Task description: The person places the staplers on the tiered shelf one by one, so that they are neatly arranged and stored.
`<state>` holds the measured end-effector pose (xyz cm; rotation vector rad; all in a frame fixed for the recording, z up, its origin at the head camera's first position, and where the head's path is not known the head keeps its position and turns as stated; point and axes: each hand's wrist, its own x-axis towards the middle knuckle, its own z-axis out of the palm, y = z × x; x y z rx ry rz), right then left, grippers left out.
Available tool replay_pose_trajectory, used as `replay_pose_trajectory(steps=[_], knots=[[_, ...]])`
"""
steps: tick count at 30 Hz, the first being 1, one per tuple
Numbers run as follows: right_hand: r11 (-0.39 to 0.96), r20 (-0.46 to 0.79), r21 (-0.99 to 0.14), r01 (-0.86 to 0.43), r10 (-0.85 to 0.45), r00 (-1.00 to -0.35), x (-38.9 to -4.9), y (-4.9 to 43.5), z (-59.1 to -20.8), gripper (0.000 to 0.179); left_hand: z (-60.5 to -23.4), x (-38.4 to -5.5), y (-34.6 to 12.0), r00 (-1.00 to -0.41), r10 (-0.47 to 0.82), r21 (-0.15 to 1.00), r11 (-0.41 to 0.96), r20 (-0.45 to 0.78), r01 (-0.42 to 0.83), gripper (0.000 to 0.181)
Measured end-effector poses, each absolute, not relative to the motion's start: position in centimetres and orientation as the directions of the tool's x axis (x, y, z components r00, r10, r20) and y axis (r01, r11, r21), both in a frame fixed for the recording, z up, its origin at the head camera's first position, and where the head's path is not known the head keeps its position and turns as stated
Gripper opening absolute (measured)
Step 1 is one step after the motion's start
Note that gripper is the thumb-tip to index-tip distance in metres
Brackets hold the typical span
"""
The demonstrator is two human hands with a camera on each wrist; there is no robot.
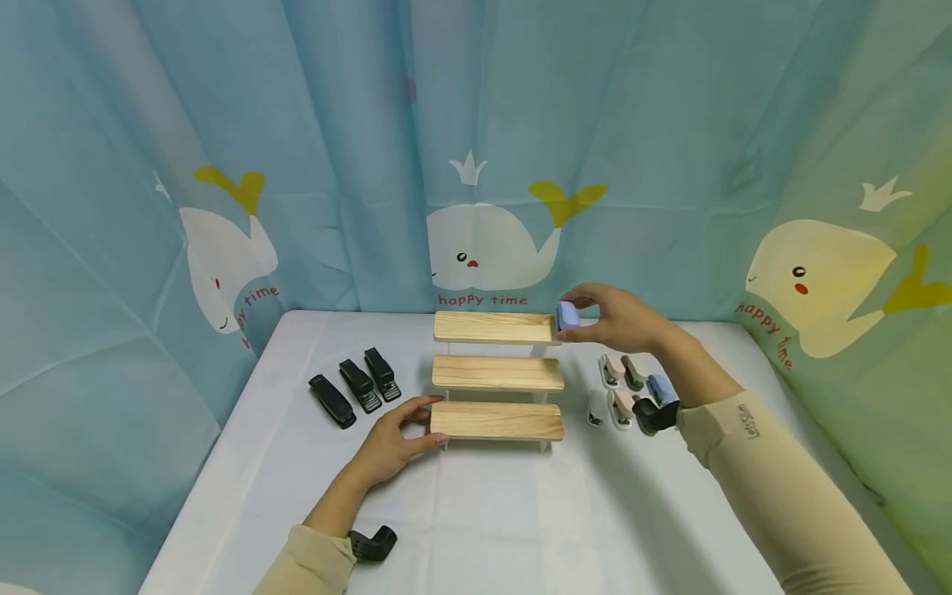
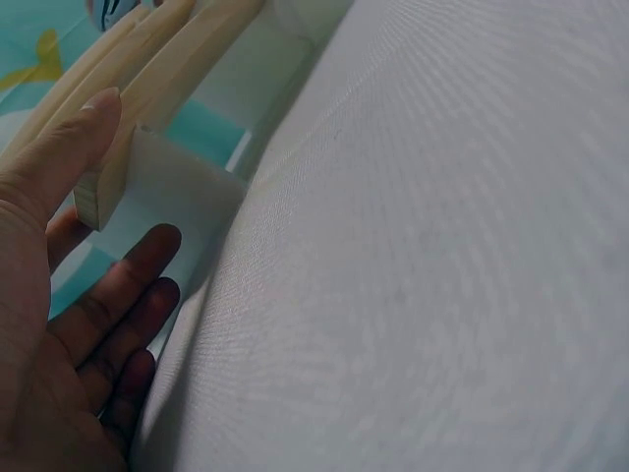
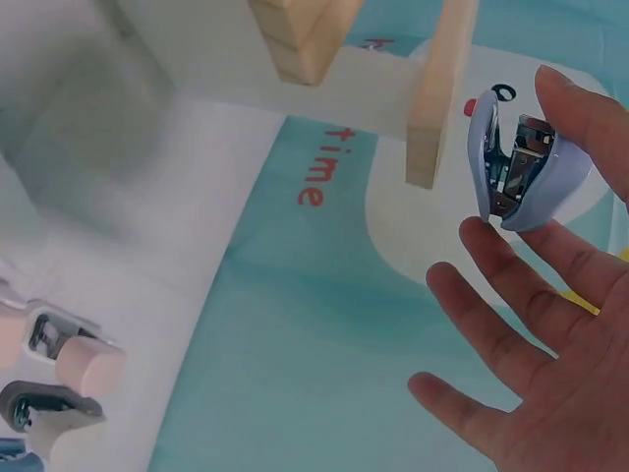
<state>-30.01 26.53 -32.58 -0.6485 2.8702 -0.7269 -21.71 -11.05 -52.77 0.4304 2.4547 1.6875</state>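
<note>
Blue stapler, right fingers pinching, near rack

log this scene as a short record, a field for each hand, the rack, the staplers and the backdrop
left hand: grips left end of bottom shelf
right hand: pinches blue stapler at right end of top shelf
rack: three wooden tiers, stepped
black staplers: three, left of rack
small staplers: mixed colours, right of rack, partly hidden by wrist
backdrop: blue whale-print curtain

Right arm outstretched, fingers pinching
</note>
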Motion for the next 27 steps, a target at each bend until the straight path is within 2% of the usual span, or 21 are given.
replay_pose_trajectory(steps=[16, 27], knots=[[0.765, 0.001, -0.506, -0.398, -0.462, -0.887, -30.7, 24.4, -32.6, 0.070, -53.0, -21.7, -11.1, -0.952, 0.300, 0.928, 0.337, 0.057, 0.162, 0.061], [0.737, 0.011, -0.526, -0.425, -0.494, -0.870, -31.1, 22.6, -32.4, 0.061, -53.0, -21.8, -11.2, -0.950, 0.306, 0.925, 0.339, 0.065, 0.173, 0.061]])
